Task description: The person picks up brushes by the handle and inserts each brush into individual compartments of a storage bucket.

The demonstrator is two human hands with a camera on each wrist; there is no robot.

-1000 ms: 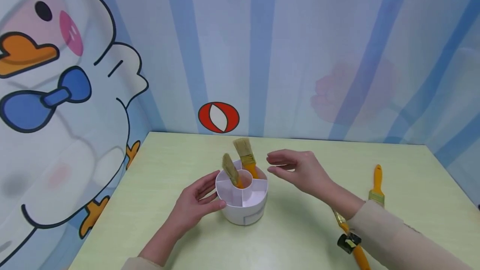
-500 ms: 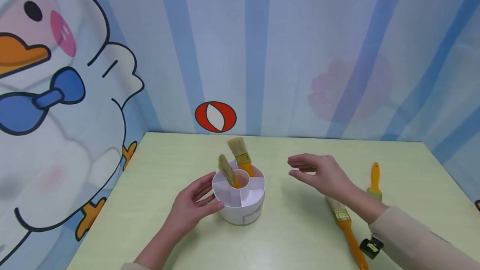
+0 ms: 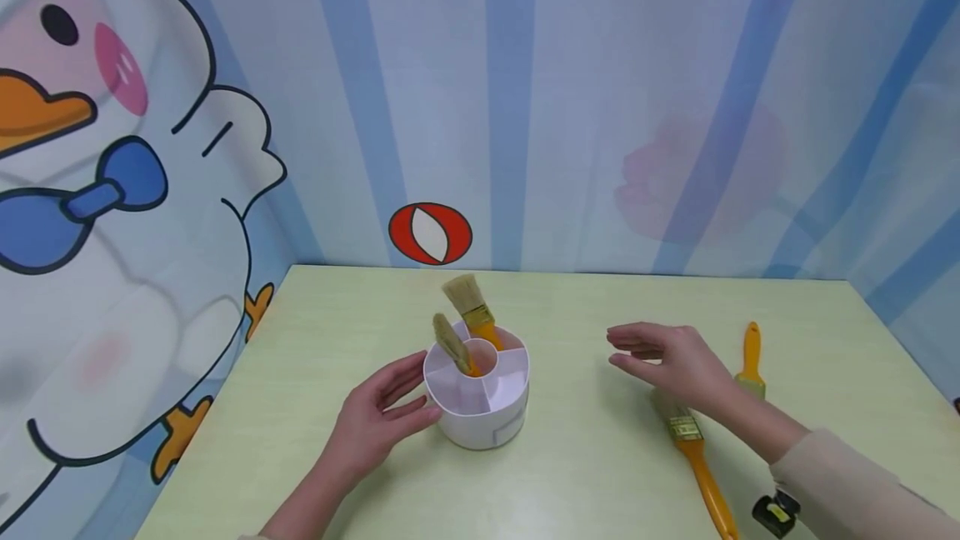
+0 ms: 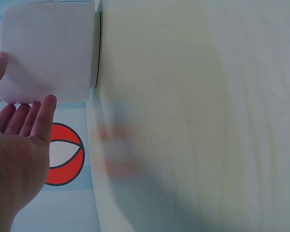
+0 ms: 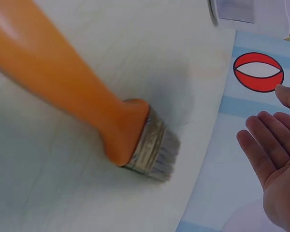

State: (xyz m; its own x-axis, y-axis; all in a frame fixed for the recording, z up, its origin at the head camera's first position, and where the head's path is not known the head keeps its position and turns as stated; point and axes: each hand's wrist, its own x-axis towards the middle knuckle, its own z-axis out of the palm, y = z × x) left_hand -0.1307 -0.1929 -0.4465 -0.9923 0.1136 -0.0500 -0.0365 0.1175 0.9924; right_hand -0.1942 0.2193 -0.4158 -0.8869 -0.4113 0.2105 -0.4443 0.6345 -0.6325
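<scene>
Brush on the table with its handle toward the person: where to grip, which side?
Likely the middle of the handle, from above with the right hand: the brush lies flat, its slim handle uncovered, bristles facing away.

4 fingers lie at the white container, near a red oval.

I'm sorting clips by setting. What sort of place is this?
Perhaps a small staged filming or craft corner, though the room beyond is out of view. A striped backdrop printed with a big cartoon bird borders a pale table, where a white holder has paintbrushes in it.
</scene>
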